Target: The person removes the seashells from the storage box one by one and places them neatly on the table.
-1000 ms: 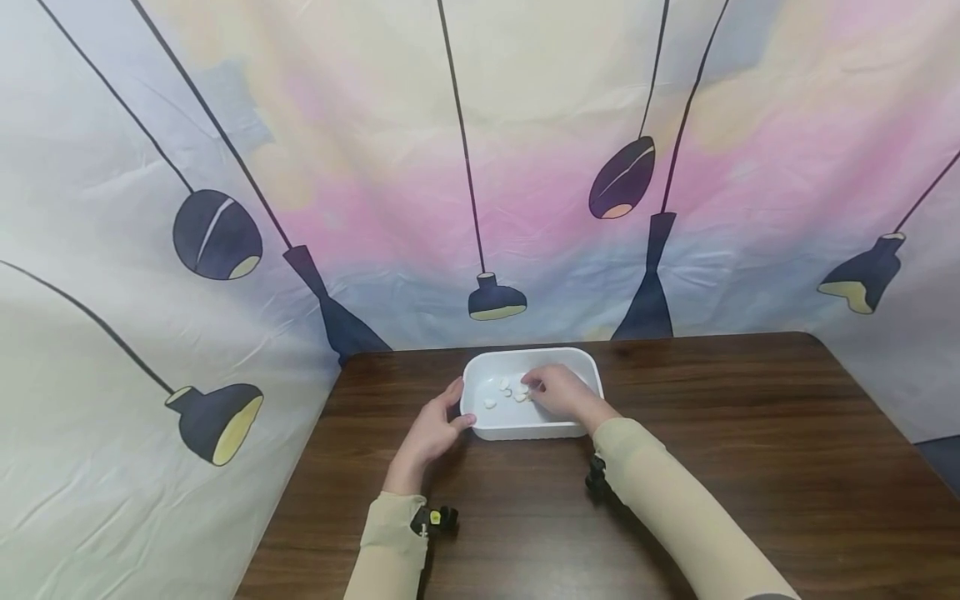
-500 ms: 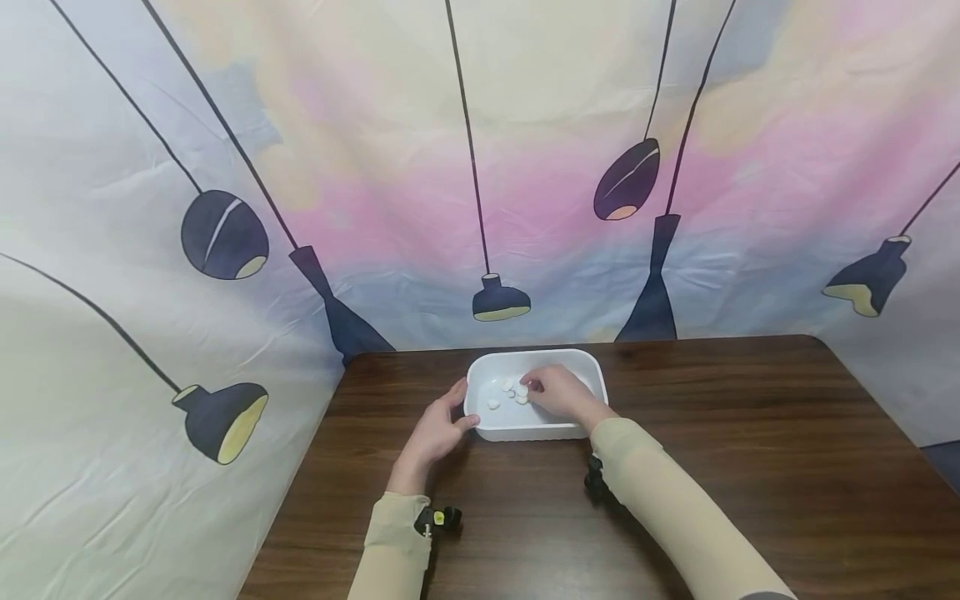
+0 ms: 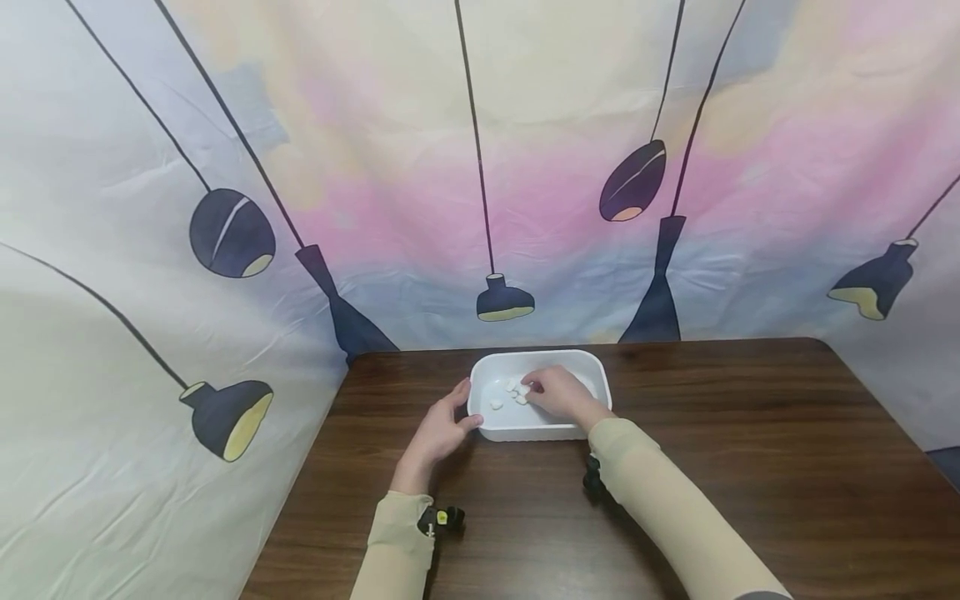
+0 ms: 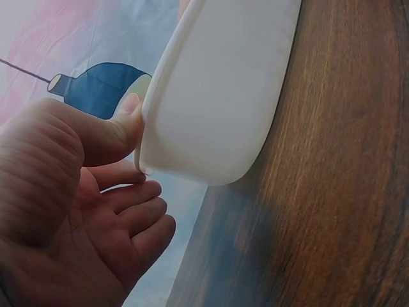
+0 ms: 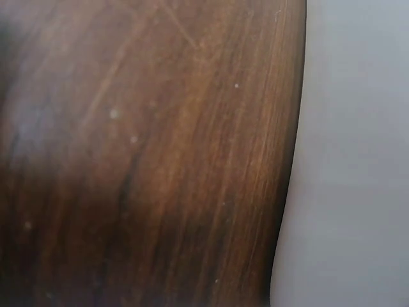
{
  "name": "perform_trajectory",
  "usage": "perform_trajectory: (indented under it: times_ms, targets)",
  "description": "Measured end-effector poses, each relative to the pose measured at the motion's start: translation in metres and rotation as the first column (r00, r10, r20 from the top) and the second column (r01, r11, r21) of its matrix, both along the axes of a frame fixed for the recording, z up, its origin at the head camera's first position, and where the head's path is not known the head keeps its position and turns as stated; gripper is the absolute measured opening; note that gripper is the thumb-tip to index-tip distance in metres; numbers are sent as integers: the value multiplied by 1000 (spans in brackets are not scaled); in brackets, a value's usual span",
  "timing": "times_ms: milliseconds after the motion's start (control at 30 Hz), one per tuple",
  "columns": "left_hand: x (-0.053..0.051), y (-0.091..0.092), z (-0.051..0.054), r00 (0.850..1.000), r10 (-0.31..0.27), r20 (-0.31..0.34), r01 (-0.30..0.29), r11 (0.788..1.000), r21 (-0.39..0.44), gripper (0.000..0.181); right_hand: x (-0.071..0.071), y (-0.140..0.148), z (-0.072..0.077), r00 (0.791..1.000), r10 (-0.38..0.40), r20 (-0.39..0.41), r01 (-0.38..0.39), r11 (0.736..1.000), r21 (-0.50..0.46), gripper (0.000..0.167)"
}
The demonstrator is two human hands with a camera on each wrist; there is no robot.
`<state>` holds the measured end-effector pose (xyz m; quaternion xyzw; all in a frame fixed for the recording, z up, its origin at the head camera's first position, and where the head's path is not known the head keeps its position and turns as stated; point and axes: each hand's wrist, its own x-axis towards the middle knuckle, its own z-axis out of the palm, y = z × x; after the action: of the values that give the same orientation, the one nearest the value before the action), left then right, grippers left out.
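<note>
A white tray with raised sides stands near the table's far edge. Several small white pieces lie on its floor; their kind is too small to tell. My left hand grips the tray's left end; in the left wrist view its thumb presses the rim, an index finger is at the rim's edge and the other fingers curl loosely below. Inside the tray, my right hand has its fingers bent, and the fingertips pinch at a white piece, which they partly cover. The right wrist view shows only tray wall and table.
The tray stands on a dark wooden table. Close behind the table's far edge hangs a cloth printed with lamps. A small black device is strapped on each wrist, the left one just above the table.
The whole view has shifted slightly, so tray and backdrop sit a bit further right. My right fingertips have come slightly left within the tray. The left hand keeps its hold.
</note>
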<state>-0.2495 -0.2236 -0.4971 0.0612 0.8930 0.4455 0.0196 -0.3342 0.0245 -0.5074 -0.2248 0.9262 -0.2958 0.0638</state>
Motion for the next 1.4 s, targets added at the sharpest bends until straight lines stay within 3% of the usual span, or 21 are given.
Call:
perform_trajectory:
  times_ms: [600,1400]
  targets:
    - [-1,2,-1,1000,10,16,-11,1000,11,72,-2,-4,-1,998,-52,18,52,999,16,31]
    - [-1,-1,-2,1000,17,15,-17,1000,-7,72,-4,-3,0,997,-61,41,62,998,-8,31]
